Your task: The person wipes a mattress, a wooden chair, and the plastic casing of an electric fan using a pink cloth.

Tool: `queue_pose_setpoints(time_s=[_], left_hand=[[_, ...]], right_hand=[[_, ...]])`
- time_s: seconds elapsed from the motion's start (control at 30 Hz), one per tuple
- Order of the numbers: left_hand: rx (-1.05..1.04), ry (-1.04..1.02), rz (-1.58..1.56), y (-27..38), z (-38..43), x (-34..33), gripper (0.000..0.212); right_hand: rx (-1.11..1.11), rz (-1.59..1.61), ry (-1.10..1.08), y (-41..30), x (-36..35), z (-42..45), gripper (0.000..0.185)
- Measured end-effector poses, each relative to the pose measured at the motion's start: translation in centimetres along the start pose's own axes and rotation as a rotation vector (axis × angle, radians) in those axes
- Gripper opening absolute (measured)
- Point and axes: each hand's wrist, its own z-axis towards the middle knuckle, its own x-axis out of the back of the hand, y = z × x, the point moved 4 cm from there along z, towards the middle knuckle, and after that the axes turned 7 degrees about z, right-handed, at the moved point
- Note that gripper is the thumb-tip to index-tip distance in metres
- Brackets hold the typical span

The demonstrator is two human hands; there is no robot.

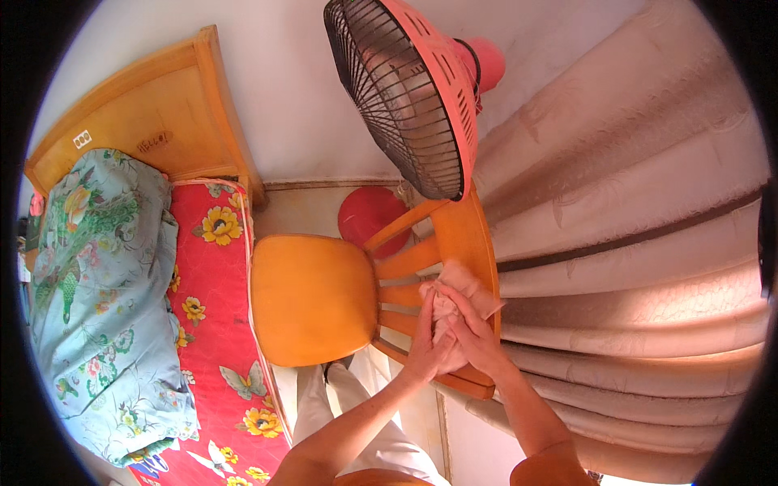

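Note:
My left hand (426, 349) and my right hand (477, 337) are close together, both gripping a crumpled pinkish cloth (465, 285) between them. Part of the cloth fans out above my fingers and is slightly blurred. Behind the cloth is the curved backrest (467, 237) of a wooden chair; whether the cloth touches it I cannot tell. The chair's seat (315, 299), orange-brown and smooth, lies to the left of my hands. Several slats run between seat and top rail.
A pink-rimmed fan (407, 91) with a black grille stands beyond the chair, beside a red round object (372, 220) low down. Long curtains (620, 255) hang at right. At left is a bed with a red floral mattress (206, 267), bundled blue bedding (109, 316) and a wooden headboard (140, 103).

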Motion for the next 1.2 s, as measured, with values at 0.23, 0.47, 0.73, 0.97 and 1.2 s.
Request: queue_pose_setpoints(time_s=[0.23, 0.47, 0.73, 0.97, 1.2], left_hand=[[0.201, -0.063, -0.736, -7.1, 1.7, 1.3, 0.055], [-0.504, 0.112, 0.623, -4.5, 5.7, -1.0, 0.06], [-0.011, 0.187, 0.814, -9.6, 11.2, 10.0, 0.038], [-0.504, 0.108, 0.9, -0.2, 15.6, 3.2, 0.069], [-0.145, 0.502, 0.68, -11.4, 17.8, 12.5, 0.062]], right_hand=[[0.228, -0.362, 0.411, -0.8, 3.8, -1.3, 0.032], [0.216, -0.543, 0.409, 0.4, 4.4, 1.8, 0.045], [0.129, -0.582, 0.352, 1.4, 2.9, 2.6, 0.053], [0.079, -0.603, 0.382, 0.8, 3.7, 2.1, 0.051], [0.09, -0.554, 0.39, 0.6, 1.5, 3.0, 0.05]])
